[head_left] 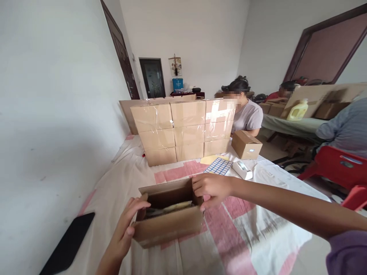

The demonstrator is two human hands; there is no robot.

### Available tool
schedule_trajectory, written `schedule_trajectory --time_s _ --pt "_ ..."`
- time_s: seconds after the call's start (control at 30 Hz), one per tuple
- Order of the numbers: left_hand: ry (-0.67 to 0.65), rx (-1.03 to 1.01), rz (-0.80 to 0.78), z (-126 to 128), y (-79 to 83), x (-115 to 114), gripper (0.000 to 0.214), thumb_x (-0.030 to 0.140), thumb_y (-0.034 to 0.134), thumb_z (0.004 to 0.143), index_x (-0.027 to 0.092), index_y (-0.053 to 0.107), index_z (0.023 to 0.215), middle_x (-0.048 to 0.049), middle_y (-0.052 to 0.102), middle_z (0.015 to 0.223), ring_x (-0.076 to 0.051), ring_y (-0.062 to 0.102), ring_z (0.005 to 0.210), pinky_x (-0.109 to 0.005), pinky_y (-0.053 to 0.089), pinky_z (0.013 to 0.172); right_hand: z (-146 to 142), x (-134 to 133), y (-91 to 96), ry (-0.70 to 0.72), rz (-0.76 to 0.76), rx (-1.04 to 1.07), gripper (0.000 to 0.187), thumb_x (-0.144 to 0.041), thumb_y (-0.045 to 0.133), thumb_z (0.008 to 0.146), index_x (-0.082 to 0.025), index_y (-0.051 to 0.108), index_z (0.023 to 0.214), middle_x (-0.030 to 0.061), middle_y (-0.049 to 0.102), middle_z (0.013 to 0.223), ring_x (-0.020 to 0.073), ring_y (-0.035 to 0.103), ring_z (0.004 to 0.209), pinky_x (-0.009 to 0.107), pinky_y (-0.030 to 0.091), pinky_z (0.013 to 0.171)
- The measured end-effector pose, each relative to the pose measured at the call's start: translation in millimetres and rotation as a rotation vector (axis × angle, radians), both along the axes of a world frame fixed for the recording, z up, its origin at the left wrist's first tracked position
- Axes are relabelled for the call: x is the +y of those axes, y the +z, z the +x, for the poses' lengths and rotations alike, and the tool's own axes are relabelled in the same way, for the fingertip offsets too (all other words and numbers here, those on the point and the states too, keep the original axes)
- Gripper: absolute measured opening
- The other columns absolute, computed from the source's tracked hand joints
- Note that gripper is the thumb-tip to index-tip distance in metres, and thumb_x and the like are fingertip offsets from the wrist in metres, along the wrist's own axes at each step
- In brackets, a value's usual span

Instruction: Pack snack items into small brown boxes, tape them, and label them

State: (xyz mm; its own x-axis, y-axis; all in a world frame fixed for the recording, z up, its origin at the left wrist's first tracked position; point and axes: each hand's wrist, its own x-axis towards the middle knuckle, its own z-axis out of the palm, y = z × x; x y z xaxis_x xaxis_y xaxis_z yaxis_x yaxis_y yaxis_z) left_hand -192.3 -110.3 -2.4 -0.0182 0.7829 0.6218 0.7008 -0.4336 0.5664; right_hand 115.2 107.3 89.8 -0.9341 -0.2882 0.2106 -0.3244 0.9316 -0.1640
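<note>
An open brown cardboard box (169, 225) sits on the table in front of me, its flaps standing up. Inside lies something flat and pale that I cannot make out. My left hand (126, 229) grips the box's left end, with the thumb on the front wall and the fingers curled over the left flap. My right hand (210, 189) holds the right end, its fingers curled over the right flap.
A white and pink cloth (237, 225) covers the table. A black phone (67, 244) lies at the left. Sealed taped boxes (186, 130) are stacked at the far end, with a label sheet (218, 166), a white device (242, 170) and a small box (246, 144). Other people sit beyond. A red chair (338, 166) stands right.
</note>
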Motion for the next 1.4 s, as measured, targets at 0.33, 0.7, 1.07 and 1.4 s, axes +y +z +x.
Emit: schedule_trajectory --time_s 0.33,0.7,1.07,1.4 --pt "0.299 -0.388 0.342 42 -37.9 -13 0.044 0.068 0.045 0.095 0.027 0.060 0.097 -0.0064 0.056 0.102 -0.027 0.055 0.097 -0.039 0.046 0.081 -14 -10 -15.4 -0.084 -0.283 0.143 0.054 -0.056 0.025 0.109 -0.024 0.038 0.067 0.0053 0.051 0.072 0.0193 0.048 0.077 0.037 0.046 0.081" --pt "0.328 -0.383 0.088 49 -43.3 -27 0.057 0.061 0.059 0.091 0.028 0.063 0.138 -0.0114 0.069 0.129 -0.034 0.058 0.124 -0.054 0.049 0.106 -29 -25 -27.5 -0.209 -0.632 0.143 0.040 -0.056 0.061 0.099 -0.017 0.067 0.106 0.0145 0.064 0.121 0.0240 0.059 0.120 0.042 0.047 0.104" --pt "0.351 -0.506 0.019 58 -52.2 -29 0.062 0.061 0.053 0.096 0.025 0.055 0.146 -0.0121 0.073 0.123 -0.034 0.061 0.128 -0.058 0.043 0.114 -12 -43 -36.4 -0.360 -0.937 0.134 0.048 -0.051 0.044 0.108 -0.029 0.056 0.150 0.0093 0.049 0.161 0.0238 0.041 0.152 0.050 0.032 0.126" --pt "0.407 -0.919 0.073 82 -55.7 -21 0.075 0.058 0.064 0.093 0.031 0.037 0.157 -0.0098 0.067 0.140 -0.028 0.056 0.139 -0.053 0.034 0.125 -38 -29 -72.4 -0.579 -1.122 0.604 0.037 -0.052 0.063 0.097 -0.021 0.069 0.116 0.0132 0.069 0.125 0.0279 0.067 0.117 0.051 0.050 0.107"
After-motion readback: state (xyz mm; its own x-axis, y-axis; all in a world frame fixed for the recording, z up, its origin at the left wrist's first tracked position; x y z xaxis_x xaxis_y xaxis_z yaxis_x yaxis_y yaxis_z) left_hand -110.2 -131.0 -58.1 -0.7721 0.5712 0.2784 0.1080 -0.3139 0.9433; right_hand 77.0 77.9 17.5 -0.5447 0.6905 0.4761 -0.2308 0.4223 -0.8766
